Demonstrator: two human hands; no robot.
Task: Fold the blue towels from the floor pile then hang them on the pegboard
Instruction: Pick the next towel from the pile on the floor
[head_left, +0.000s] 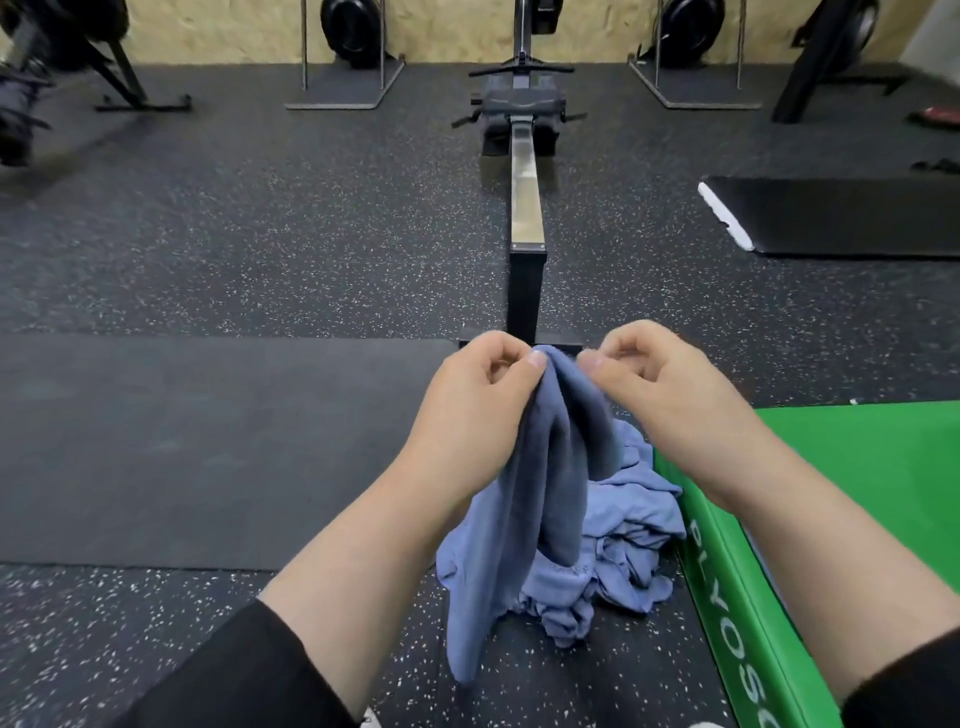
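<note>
First towel lifted, folding barely begun.
I pinch one blue towel (524, 467) with both hands, left hand (483, 400) and right hand (660, 384); the pile (628, 545) waits on the floor (260, 260), nothing hung.

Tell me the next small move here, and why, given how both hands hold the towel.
Probably draw the hands apart to spread the towel. The left hand and right hand pinch its top edge close together, so it hangs bunched above the pile and cannot yet be folded.
</note>
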